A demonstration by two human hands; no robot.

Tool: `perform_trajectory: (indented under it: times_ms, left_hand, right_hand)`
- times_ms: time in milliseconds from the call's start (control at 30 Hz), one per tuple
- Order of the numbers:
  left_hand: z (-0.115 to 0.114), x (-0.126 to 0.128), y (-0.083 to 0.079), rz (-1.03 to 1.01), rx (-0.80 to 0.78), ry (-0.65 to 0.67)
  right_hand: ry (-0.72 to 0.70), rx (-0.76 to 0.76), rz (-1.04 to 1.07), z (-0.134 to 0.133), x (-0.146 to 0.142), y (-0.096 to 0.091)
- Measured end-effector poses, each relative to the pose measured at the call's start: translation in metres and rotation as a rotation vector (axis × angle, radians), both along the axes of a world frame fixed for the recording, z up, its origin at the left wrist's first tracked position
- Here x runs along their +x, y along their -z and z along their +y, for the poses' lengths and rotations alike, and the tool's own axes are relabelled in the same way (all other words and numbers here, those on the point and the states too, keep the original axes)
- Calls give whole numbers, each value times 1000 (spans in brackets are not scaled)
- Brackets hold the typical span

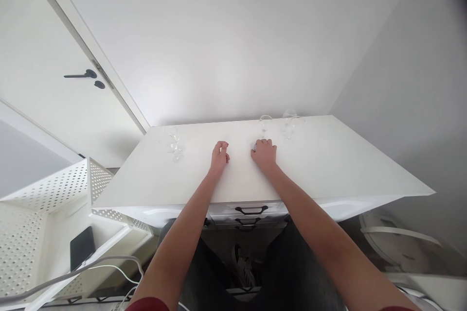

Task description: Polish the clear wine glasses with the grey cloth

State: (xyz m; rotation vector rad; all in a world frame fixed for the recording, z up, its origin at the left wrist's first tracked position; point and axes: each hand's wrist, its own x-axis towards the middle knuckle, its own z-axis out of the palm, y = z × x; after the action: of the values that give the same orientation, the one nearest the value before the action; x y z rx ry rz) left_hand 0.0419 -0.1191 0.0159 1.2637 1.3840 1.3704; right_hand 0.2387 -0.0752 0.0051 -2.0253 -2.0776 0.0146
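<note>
White table (233,182) is filling mid-frame. Right hand (265,152) is curling over a pale object (253,146), hold unclear; probably light, slippery, fragile: pinch sides. Left hand (219,156) is resting half-open, empty.

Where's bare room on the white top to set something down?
Biggest patch: white top right of the right hand, nearside of the right glasses. Another: front left, between left glasses and front edge. Slimmer: between right and left hand. Crowded: just behind the right hand.
</note>
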Motion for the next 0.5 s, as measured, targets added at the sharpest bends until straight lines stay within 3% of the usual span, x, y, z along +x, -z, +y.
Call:
perform_trajectory:
  times_ms: [500]
  left_hand:
    - [-2,-1,-1,52,-61,-4]
  right_hand:
    - [140,-32,138,25,18,7]
